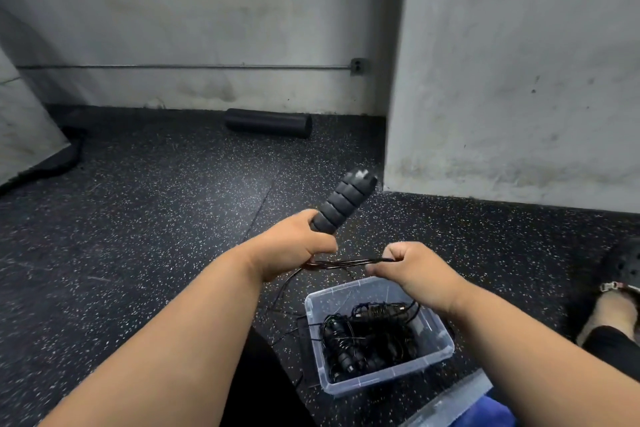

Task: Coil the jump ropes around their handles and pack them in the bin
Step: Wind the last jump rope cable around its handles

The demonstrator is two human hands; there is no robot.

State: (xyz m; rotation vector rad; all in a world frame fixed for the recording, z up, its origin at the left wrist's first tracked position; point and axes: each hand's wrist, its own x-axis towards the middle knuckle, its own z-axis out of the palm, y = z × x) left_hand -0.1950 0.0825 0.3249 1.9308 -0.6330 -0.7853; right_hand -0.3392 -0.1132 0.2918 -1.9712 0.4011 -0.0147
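Black handle (341, 204) in left hand (294, 248) fingers, cord (349, 263) (taut) pinched by right hand (407, 267)

Black ribbed foam handles (341, 204), held together and tilted up toward the right, their end caps uppermost. Thin black rope (349, 263) runs in several strands, drawn taut and nearly level, below the handles' lower end. Clear plastic bin (388, 376) on the floor (below the rope) holds coiled black jump ropes (367, 336), tangled together.
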